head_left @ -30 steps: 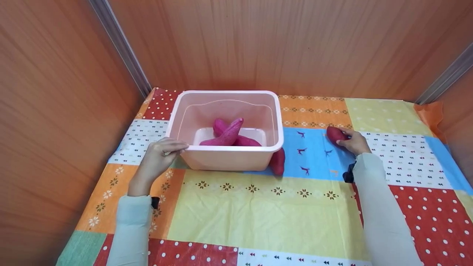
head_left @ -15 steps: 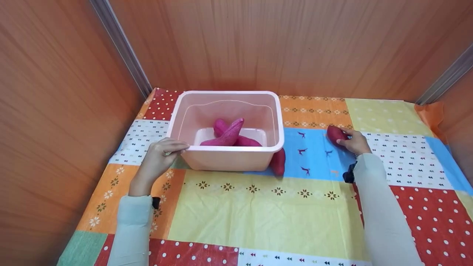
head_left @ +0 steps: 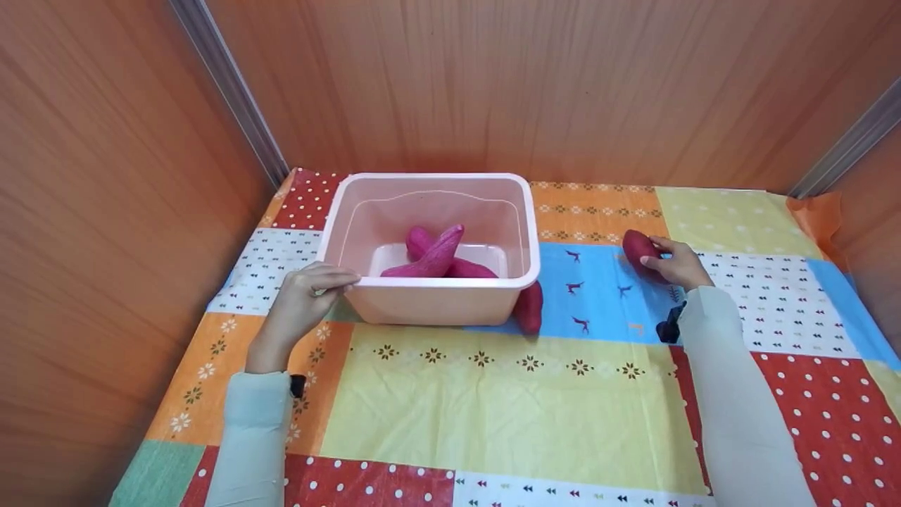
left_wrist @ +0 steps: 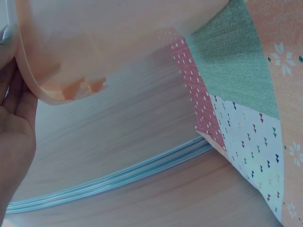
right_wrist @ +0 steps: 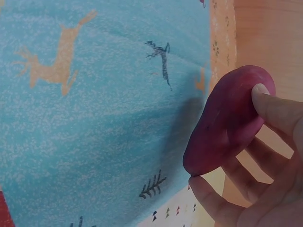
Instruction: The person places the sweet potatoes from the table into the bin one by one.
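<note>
1. My right hand [head_left: 677, 264] grasped a sweet potato [head_left: 639, 251], thumb and fingers [right_wrist: 279, 111] curled round its near end. It sat at the hand's left, over the blue patch of the cloth [head_left: 598, 296] on the surface, well to the right of the tub [head_left: 431, 246]. Whether it had left the cloth I could not tell.
2. My left hand [head_left: 304, 303] gripped the tub's near-left rim [left_wrist: 28, 75], fingertips curled over the lip.
3. Two more sweet potatoes [head_left: 436, 259] lay crossed inside the tub; another [head_left: 529, 308] lay on the cloth, touching the tub's near-right corner.
4. Handling, as judged: the sweet potato looked firm, stiff and moderately heavy, its skin smooth but dry, unlikely to bruise. A grip across the thick middle seemed steadier than one at the tapered end.
5. The tub appeared to be light, thin plastic, liable to slide unless held.
</note>
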Demonstrator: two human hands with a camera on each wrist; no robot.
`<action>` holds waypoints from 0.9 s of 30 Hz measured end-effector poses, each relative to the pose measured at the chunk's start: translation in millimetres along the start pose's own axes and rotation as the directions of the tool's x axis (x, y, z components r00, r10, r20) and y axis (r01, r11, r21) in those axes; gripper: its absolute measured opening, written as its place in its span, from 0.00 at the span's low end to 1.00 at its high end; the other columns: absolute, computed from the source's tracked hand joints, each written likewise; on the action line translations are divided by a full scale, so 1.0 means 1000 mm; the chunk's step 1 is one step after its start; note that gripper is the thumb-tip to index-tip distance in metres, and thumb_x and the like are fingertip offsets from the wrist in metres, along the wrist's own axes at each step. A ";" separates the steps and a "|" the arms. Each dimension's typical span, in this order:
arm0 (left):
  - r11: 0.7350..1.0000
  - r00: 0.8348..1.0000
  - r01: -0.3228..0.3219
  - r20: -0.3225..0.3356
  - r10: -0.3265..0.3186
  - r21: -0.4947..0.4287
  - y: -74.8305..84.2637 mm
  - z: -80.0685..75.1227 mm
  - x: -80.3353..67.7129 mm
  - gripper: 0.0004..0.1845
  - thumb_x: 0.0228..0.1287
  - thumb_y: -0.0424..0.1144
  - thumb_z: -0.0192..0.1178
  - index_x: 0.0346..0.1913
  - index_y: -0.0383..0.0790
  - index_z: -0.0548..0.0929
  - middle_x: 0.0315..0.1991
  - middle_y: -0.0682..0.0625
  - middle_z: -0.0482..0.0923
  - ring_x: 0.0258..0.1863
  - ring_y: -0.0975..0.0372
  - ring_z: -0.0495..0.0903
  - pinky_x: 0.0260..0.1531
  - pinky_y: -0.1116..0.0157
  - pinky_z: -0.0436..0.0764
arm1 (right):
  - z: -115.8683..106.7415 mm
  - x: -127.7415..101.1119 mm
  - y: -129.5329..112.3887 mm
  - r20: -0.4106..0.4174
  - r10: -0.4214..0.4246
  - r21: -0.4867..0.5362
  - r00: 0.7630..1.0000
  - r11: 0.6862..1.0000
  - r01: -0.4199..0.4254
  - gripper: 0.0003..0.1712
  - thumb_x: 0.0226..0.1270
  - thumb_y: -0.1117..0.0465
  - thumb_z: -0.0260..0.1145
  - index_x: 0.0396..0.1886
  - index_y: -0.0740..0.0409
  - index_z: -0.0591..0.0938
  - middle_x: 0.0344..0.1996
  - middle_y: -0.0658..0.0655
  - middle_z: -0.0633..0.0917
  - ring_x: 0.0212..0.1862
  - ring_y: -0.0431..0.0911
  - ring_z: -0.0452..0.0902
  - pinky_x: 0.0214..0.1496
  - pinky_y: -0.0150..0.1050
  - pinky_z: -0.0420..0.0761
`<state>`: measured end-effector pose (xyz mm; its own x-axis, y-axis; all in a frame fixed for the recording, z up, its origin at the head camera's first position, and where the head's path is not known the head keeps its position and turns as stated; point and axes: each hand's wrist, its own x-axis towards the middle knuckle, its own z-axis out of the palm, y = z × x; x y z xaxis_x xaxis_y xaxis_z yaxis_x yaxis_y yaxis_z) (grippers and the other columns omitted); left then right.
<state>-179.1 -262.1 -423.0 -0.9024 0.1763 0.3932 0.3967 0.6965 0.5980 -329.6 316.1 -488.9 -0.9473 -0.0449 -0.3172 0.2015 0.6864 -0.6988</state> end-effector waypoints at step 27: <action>1.000 1.000 -0.011 -0.003 0.011 0.011 0.001 0.000 0.001 0.11 0.57 0.26 0.65 0.42 0.39 0.89 0.43 0.44 0.87 0.48 0.52 0.83 0.53 0.56 0.82 | -0.007 -0.017 -0.038 0.109 0.009 -0.020 0.994 1.000 -0.006 0.45 0.69 0.45 0.60 0.76 0.55 0.51 0.71 0.70 0.59 0.66 0.65 0.60 0.63 0.55 0.76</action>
<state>-179.6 -261.3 -422.4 -0.8976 0.1818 0.4016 0.4045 0.7021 0.5861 -323.1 295.7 -452.3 -0.9127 -0.1178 -0.3913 0.2024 0.7014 -0.6834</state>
